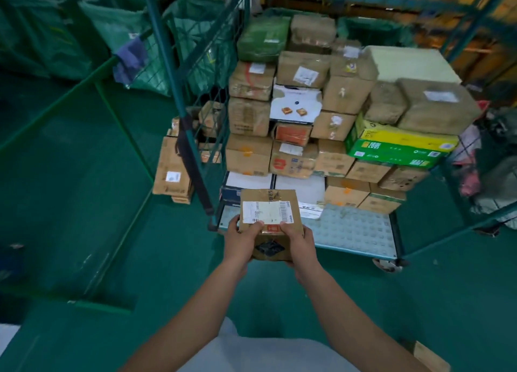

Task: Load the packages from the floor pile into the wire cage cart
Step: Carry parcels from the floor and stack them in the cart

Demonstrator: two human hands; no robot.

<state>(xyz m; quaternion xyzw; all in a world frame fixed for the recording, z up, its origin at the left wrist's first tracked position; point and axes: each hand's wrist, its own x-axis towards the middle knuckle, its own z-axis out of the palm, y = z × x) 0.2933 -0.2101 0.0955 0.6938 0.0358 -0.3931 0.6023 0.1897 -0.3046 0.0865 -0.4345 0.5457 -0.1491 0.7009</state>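
Carton [270,217], brown, taped, labelled on top; held before the cart deck [352,231]. Left hand [241,240] and right hand [298,243] clamp opposite sides, thumbs on top. Judged stiff-walled and light; tape possibly slick, so gripping low at the side edges suits.

No wording could be read. The held brown carton [270,220] carried a white shipping label [265,212] with a barcode, its print blurred. The green-and-yellow carton [397,147] in the wire cage cart [352,231] showed illegible markings and small code squares.
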